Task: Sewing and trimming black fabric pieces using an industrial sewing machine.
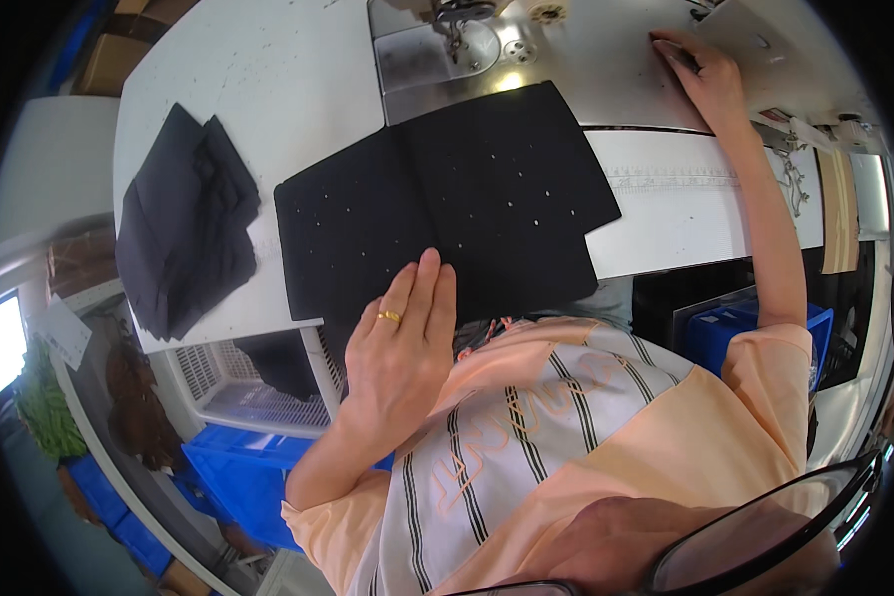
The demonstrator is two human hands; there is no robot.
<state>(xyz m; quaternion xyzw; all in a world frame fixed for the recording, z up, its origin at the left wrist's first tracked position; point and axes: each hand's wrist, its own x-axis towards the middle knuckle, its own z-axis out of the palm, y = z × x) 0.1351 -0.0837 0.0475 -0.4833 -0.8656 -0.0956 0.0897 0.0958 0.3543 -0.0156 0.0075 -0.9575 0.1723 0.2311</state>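
A black fabric piece point(447, 189) with rows of small pale holes or spots lies spread across the table's front edge, one corner notched at the right. My left hand point(402, 323) rests flat on its near edge, fingers stretched out and together, a gold ring on one. At the far right, over the metal machine bed, my right hand point(703, 81) has its fingers curled around a small dark thing, mostly hidden by them. Just beyond the fabric stands a sewing machine head point(459, 22), partly cut off by the upper edge. A pile of black fabric pieces point(184, 228) lies to the left.
The white tabletop point(258, 89) carries scattered lint, and a ruler scale point(675, 177) runs along its right part. Below the table are a white plastic basket point(268, 402) with dark cloth inside and a blue crate point(243, 472). Another blue crate point(710, 343) stands under the right side.
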